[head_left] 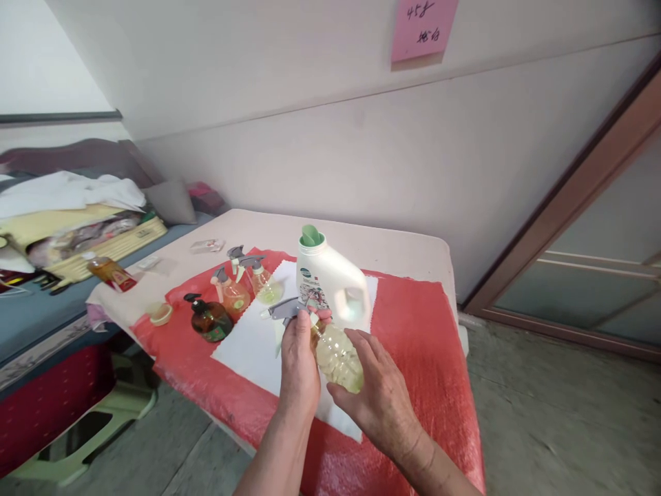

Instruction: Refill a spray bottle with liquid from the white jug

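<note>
Red cloth and a white sheet cover the table (413, 258) at mid-frame. Left hand (298, 365) clenches the neck of a clear spray bottle (335, 355); right hand (379, 393) cups its base, fingers loose. It looks mid-handling; steadying the gray nozzle comes next. A white jug (330, 279) stands just behind.

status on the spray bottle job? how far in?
Looks done: two spray bottles stand capped with liquid beside the brown pump bottle. In hand: left hand grips a third spray bottle at the neck, right hand under its base. Left: white jug stands open.
</note>
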`<state>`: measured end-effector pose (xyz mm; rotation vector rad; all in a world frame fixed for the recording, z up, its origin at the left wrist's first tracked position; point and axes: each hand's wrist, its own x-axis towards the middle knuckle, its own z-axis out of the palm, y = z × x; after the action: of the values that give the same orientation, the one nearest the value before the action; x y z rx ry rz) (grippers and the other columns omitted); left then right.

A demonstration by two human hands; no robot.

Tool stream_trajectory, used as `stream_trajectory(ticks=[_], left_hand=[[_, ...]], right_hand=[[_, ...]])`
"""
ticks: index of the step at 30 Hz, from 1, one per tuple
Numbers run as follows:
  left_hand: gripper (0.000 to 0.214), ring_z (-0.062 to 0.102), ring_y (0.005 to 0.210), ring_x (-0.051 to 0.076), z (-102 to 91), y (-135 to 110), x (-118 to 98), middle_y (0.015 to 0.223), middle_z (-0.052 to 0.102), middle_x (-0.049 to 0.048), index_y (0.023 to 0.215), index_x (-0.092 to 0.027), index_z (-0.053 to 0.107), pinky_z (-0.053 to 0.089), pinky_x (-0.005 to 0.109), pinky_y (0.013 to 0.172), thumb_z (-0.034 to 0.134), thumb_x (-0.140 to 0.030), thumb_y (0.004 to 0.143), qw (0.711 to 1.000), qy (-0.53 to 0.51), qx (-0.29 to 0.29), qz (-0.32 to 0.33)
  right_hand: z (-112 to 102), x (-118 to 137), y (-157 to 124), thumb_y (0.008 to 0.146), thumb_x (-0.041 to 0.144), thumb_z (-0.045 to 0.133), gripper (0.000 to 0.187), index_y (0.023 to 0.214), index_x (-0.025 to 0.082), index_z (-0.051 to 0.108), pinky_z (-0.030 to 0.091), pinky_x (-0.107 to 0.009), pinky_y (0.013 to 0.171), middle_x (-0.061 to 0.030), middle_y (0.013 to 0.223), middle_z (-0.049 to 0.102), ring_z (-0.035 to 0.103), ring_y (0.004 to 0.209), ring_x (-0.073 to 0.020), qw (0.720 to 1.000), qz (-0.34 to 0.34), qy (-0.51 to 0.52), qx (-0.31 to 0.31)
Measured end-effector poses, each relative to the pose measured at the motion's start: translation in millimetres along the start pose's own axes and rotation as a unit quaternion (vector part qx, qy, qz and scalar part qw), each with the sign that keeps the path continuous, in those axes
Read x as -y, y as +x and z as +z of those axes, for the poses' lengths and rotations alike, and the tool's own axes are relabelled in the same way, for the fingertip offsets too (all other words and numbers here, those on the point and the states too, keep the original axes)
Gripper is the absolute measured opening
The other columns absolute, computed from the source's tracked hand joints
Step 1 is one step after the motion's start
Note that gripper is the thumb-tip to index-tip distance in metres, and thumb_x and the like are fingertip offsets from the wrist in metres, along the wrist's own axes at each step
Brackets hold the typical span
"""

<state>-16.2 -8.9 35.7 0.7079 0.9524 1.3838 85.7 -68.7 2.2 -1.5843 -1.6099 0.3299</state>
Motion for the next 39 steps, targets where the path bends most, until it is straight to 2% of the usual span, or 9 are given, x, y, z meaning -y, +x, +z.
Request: stream_trajectory(ticks=[5, 10, 13, 17, 23, 26, 30, 35, 39], left_hand=[[0.04, 0.066, 0.088, 0.022, -4.1, 3, -1, 0.096, 0.069, 0.0123, 0.091, -0.015, 0.067, 0.05, 0.029, 0.072, 0.061, -0.053, 0.082, 1.0, 0.005, 0.023, -0.007], [0.036, 0.067, 0.079, 0.02, -3.9, 3, -7, 0.085, 0.07, 0.0084, 0.091, -0.019, 0.06, 0.05, 0.03, 0.07, 0.062, -0.053, 0.081, 0.995, -0.063, 0.059, -0.051], [0.035, 0.067, 0.074, 0.019, -2.3, 2, -7, 0.079, 0.069, 0.0058, 0.092, -0.019, 0.058, 0.05, 0.03, 0.069, 0.063, -0.052, 0.081, 0.996, -0.066, 0.043, -0.037], [0.035, 0.067, 0.071, 0.019, -4.3, 8, -8, 0.075, 0.067, 0.0042, 0.091, -0.018, 0.055, 0.051, 0.029, 0.068, 0.06, -0.053, 0.083, 0.998, -0.034, -0.025, 0.038], [0.038, 0.069, 0.075, 0.021, -14.5, 21, -15, 0.074, 0.068, 0.0042, 0.094, -0.019, 0.052, 0.051, 0.033, 0.073, 0.056, -0.055, 0.084, 0.991, -0.017, -0.09, 0.096], [0.039, 0.069, 0.078, 0.022, -15.2, 21, -14, 0.078, 0.069, 0.0065, 0.095, -0.018, 0.052, 0.051, 0.035, 0.074, 0.056, -0.056, 0.084, 0.994, -0.009, -0.069, 0.082], [0.038, 0.069, 0.076, 0.022, -11.6, 17, -11, 0.074, 0.068, 0.0045, 0.093, -0.019, 0.052, 0.051, 0.034, 0.072, 0.056, -0.055, 0.084, 0.993, -0.004, -0.067, 0.099], [0.04, 0.069, 0.074, 0.022, -11.2, 18, -15, 0.073, 0.068, 0.0055, 0.094, -0.017, 0.052, 0.052, 0.035, 0.073, 0.055, -0.056, 0.084, 0.987, -0.018, -0.115, 0.111], [0.041, 0.07, 0.078, 0.023, -13.5, 18, -16, 0.076, 0.07, 0.008, 0.094, -0.017, 0.052, 0.051, 0.036, 0.076, 0.056, -0.056, 0.083, 0.991, -0.01, -0.088, 0.098]], right_hand=[[-13, 5, 3, 0.063, 0.024, 0.07, 0.064, 0.124, 0.026, 0.051, 0.047, -0.045, 0.094, -0.0075, 0.122, 0.056, 0.057, 0.108, -0.0265, 0.969, 0.097, 0.215, 0.068], [-17, 4, 2, 0.07, 0.039, 0.069, 0.045, 0.109, 0.025, 0.053, 0.051, -0.037, 0.077, -0.004, 0.1, 0.064, 0.063, 0.09, -0.0235, 0.814, 0.215, 0.526, 0.117], [-10, 5, 0, 0.079, 0.045, 0.062, 0.029, 0.094, 0.022, 0.055, 0.05, -0.033, 0.072, -0.005, 0.093, 0.066, 0.064, 0.082, -0.0216, 0.758, 0.231, 0.597, 0.126], [0, 7, -2, 0.086, 0.059, 0.047, 0.042, 0.106, 0.023, 0.056, 0.051, -0.038, 0.075, -0.0099, 0.108, 0.066, 0.065, 0.09, -0.0245, 0.744, 0.248, 0.609, 0.119], [8, 14, -4, 0.058, 0.03, 0.083, 0.062, 0.113, 0.03, 0.054, 0.049, -0.033, 0.085, -0.0031, 0.116, 0.062, 0.06, 0.105, -0.0224, 0.734, 0.261, 0.625, 0.04], [13, 14, -4, 0.074, 0.052, 0.069, 0.048, 0.111, 0.022, 0.058, 0.052, -0.032, 0.071, -0.0083, 0.106, 0.067, 0.066, 0.082, -0.02, 0.7, 0.321, 0.635, 0.062], [15, 13, -3, 0.083, 0.071, 0.042, 0.066, 0.116, 0.017, 0.058, 0.05, -0.03, 0.057, -0.0137, 0.104, 0.069, 0.065, 0.065, -0.0175, 0.667, 0.396, 0.621, 0.113], [6, 16, -4, 0.068, 0.041, 0.076, 0.061, 0.123, 0.028, 0.053, 0.049, -0.034, 0.088, -0.0051, 0.128, 0.061, 0.058, 0.112, -0.0226, 0.705, 0.273, 0.65, 0.082], [10, 14, -5, 0.079, 0.065, 0.055, 0.06, 0.118, 0.019, 0.056, 0.049, -0.033, 0.065, -0.0123, 0.107, 0.068, 0.066, 0.071, -0.0187, 0.715, 0.35, 0.598, 0.095]])
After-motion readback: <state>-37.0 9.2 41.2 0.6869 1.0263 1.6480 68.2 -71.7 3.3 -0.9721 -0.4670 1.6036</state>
